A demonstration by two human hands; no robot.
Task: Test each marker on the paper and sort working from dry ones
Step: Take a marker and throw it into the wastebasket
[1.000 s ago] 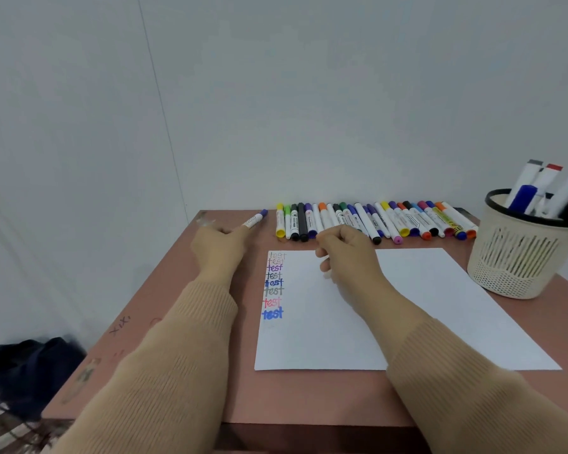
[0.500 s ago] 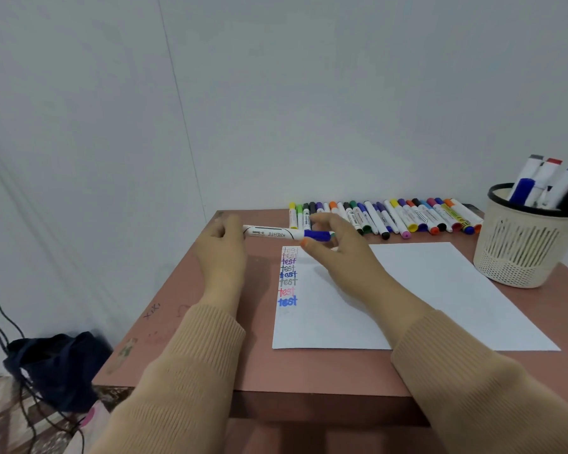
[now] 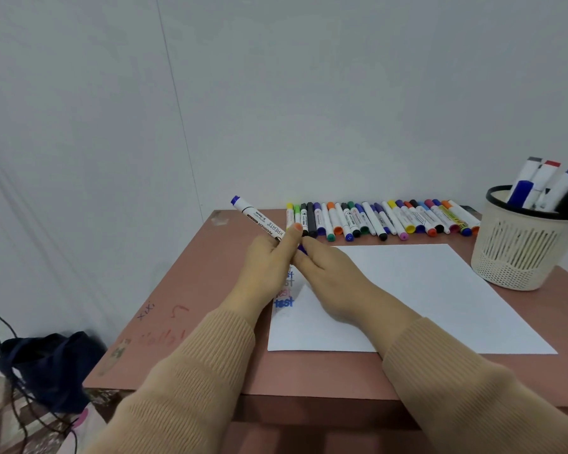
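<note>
left hand (image 3: 268, 260) gripping white marker (image 3: 259, 220), right hand (image 3: 325, 270) pinching its blue cap (image 3: 302, 249), over paper (image 3: 423, 290)

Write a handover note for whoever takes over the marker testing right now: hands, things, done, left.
Left hand grips the blue marker, raised off the table; right hand pinches its cap end.
Paper lies flat, a column of "test" words down its left edge.
Marker row lies along the table's back; basket at right holds several markers.
Done: several test words written. Left: uncap and test this marker, sort it, then probably the row.
</note>
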